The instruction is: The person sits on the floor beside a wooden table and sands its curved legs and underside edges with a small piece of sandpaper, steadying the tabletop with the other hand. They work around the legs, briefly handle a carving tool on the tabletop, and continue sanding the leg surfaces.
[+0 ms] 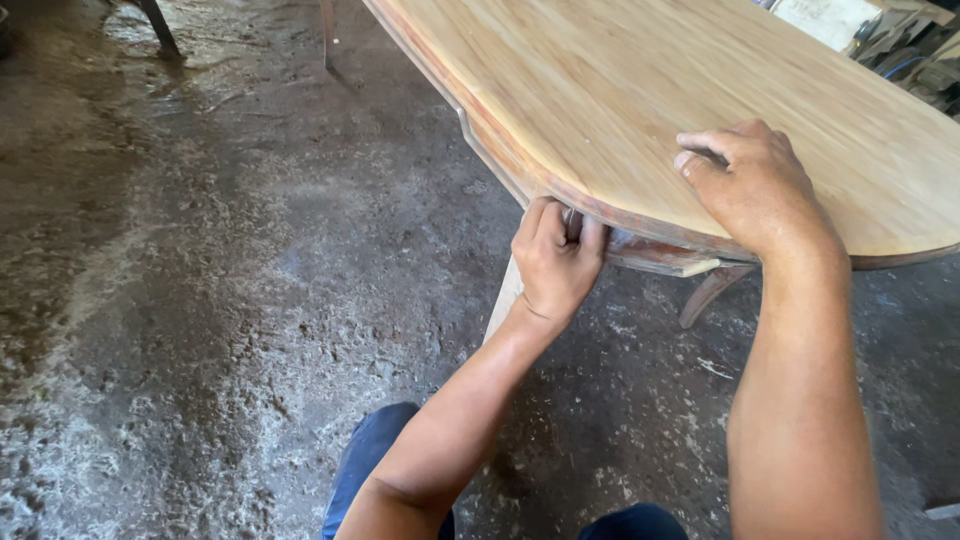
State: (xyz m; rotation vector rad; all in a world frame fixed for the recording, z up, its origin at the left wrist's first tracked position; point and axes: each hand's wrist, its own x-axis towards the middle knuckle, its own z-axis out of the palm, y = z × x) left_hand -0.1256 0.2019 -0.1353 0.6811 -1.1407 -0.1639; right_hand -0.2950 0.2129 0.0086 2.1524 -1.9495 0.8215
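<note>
Both hands on the rim of a pale wooden tabletop (640,90)

The left hand (556,262) curls up under the reddish edge (520,165) of the surface, fingers closed around something small and grey that I cannot make out, pressed against the rim. The right hand (752,185) lies palm down on top near the same edge, fingers bent, gripping nothing. The two hands sit near each other but apart. A curved table leg (712,290) shows below, over a dusty concrete floor (200,300)
</note>
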